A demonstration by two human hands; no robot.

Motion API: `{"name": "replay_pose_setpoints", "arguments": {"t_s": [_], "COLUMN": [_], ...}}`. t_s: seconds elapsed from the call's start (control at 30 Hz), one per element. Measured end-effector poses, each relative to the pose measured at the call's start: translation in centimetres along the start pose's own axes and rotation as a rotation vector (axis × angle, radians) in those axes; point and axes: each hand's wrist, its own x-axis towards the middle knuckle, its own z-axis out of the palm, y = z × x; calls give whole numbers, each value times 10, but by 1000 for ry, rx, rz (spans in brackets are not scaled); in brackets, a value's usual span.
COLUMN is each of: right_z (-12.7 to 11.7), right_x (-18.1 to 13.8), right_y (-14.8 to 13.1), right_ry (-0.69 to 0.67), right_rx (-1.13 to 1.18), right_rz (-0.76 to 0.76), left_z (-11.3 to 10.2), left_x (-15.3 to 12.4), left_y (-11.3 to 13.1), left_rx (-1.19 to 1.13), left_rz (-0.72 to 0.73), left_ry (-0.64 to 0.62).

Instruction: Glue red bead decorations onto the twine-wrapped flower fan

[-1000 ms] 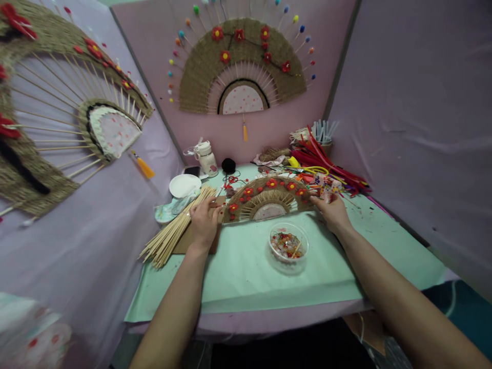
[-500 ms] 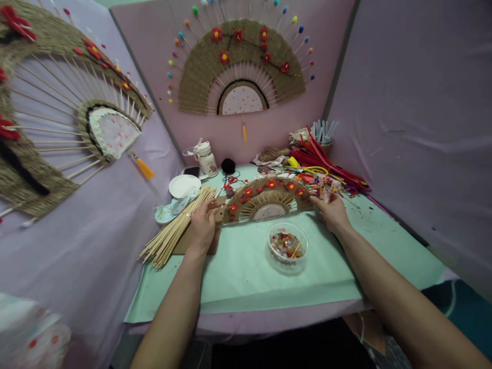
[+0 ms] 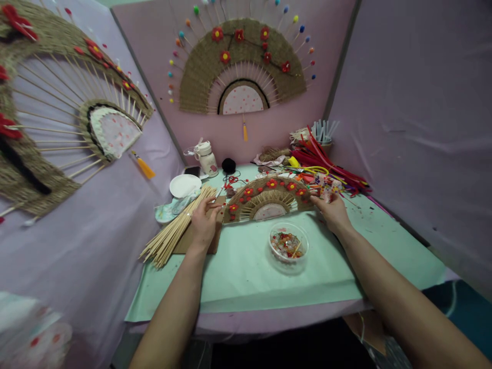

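A woven fan with red, yellow-centred flowers stands tilted on the mint-green table cover. My left hand pinches its left end, thumb and fingers together at the edge. At the right end my right hand is closed on the fan's other corner. Just in front of the fan sits a clear round tub with small red, clear and amber beads in it. A bundle of thin bamboo sticks lies beside my left hand, partly over a piece of brown cardboard.
A white plate, a white bottle and a ball of black yarn stand at the back left. Red pipe cleaners and craft scraps crowd the back right. A larger fan hangs on the back wall, another on the left wall.
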Motion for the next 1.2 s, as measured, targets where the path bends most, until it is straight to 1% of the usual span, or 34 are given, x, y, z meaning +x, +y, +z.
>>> {"name": "replay_pose_setpoints", "arguments": {"t_s": [0.77,1.2], "right_z": [1,1], "right_x": [-1,0], "right_y": [0,1], "right_ry": [-10,-11], "right_rx": [22,25], "right_rz": [10,4], "left_z": [0,1], "left_x": [0,0], "left_y": [6,2], "left_rx": [101,110], "left_rz": [67,98], "left_ry": [32,45]}}
